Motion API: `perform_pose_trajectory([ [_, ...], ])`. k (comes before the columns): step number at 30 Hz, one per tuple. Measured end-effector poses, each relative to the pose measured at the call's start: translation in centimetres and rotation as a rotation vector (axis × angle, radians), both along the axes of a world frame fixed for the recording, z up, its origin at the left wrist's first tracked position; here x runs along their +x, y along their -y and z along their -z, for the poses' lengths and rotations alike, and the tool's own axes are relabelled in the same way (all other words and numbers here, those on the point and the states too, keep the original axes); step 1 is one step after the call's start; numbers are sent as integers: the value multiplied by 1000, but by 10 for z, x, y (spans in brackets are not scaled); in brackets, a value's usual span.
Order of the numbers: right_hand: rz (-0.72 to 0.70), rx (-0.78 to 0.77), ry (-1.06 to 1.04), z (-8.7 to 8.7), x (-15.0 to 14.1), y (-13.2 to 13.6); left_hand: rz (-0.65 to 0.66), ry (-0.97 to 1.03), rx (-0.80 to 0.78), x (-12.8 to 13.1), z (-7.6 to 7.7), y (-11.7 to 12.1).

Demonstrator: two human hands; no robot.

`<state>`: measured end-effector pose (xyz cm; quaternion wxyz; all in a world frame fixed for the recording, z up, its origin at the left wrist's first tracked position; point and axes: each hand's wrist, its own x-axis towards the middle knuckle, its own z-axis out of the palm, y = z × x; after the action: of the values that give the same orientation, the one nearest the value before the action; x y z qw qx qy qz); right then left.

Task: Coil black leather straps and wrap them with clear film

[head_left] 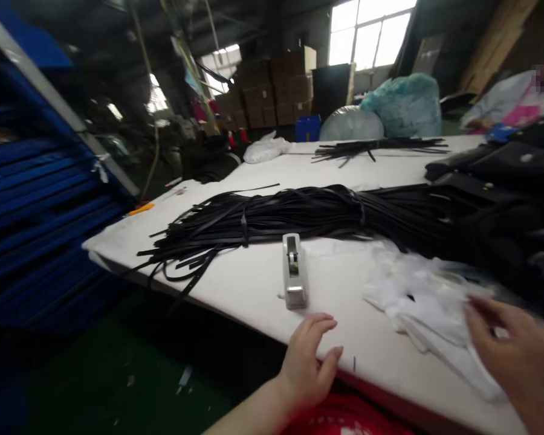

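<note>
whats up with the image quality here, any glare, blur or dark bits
Head view: windows blown out to white; blue racks and the floor sunk in shadow; right hand and white cloth smeared, seemingly by motion; frame edges look stretched, wide-angle style; the grey-white dispenser comes out somewhat clearer.

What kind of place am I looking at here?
Probably a sewing or garment workshop: long black straps lie bundled on a broad white work table, dark fabric pieces are heaped at its right, and stacked cardboard boxes stand behind.
</note>
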<state>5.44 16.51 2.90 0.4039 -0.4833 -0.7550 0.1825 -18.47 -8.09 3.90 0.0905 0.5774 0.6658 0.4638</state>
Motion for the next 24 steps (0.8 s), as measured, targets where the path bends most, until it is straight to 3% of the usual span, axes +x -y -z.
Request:
perform_pose_trajectory([
  [3, 95, -28, 163, 18, 19, 20, 75, 39, -72, 5, 3, -11],
  [7, -37, -159, 188, 34, 14, 45, 147, 17, -277, 14, 12, -50],
  [10, -179, -220, 184, 35, 7, 61, 46, -35, -520, 17, 18, -102],
  [13, -272, -272, 166, 32, 4, 71, -75, -14, -601, 17, 26, -156],
  [16, -271, -307, 152, 30, 6, 75, -101, 25, -656, 17, 35, -189],
  [19, -240, -339, 122, 31, 12, 76, -70, 49, -661, 16, 39, -198],
  [24, -183, -418, 33, 40, 19, 78, -92, 23, -570, 3, 36, -185],
])
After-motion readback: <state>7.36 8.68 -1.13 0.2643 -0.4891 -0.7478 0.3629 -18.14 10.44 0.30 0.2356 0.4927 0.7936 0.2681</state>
